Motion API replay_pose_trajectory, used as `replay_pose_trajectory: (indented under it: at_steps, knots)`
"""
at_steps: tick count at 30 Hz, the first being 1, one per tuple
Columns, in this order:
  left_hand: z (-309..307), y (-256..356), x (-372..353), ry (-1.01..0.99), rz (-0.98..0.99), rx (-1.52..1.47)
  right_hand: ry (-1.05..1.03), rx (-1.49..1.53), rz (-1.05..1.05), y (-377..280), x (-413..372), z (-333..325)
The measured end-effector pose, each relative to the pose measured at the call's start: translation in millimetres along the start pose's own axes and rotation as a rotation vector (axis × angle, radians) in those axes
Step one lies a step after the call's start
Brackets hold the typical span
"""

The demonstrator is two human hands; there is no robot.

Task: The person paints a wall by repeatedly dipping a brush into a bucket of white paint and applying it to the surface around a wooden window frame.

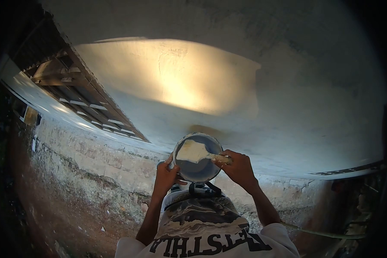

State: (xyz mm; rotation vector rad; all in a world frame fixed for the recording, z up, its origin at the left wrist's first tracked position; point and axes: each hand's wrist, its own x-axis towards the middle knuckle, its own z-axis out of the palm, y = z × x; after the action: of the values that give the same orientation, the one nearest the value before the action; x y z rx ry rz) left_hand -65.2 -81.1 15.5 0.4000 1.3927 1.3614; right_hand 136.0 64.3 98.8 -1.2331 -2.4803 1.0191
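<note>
In the head view my left hand (167, 175) grips the near-left rim of a round bucket (196, 177), held in front of my body. Greyish liquid shows inside it. My right hand (237, 167) is closed around the handle of a wide paintbrush (192, 151). The brush head, coated in pale paint, lies over the bucket's opening and points left. Its handle crosses the right rim.
A pale wall (288, 107) rises ahead, with a bright sunlit patch (180, 73). On the left is a brown wooden window frame (79, 88) with bars. Below runs a rough, weathered wall base (103, 163). A hose-like line (322, 233) extends at lower right.
</note>
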Motion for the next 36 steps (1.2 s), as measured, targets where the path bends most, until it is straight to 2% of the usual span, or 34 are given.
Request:
replay_pose_trajectory:
  at_steps: [1,2,7,9,11,15,17,21,27,31,36]
  knots:
    - [1,2,-2,0.001,-0.011,-0.019,-0.001,0.046,-0.008,1,0,-6]
    - [3,6,-4,-0.001,-0.003,-0.02,-0.027,0.079,0.07,2,0,-10]
    - [10,19,-9,-0.039,-0.001,-0.018,-0.045,0.015,0.014,1,-7,-32]
    - [14,22,-10,-0.021,0.003,-0.036,0.063,-0.306,-0.184,2,-13,-29]
    - [16,22,-12,-0.045,0.022,-0.046,0.053,-0.445,-0.198,-7,-17,-25]
    - [23,27,-13,-0.086,0.04,-0.062,0.142,-0.402,-0.186,-10,-15,-13]
    - [17,26,-9,-0.094,0.036,-0.029,0.11,-0.429,-0.166,-11,-11,-16]
    - [15,26,-12,-0.069,0.032,-0.035,0.108,-0.323,-0.202,-13,-11,-47]
    - [18,34,-12,-0.089,0.015,-0.014,0.275,-0.268,-0.258,-61,-24,-130]
    - [24,32,-10,-0.124,0.023,-0.047,0.487,-0.283,-0.413,-96,-22,-176]
    - [27,31,-8,-0.151,0.013,-0.031,0.656,-0.285,-0.405,-137,-7,-210]
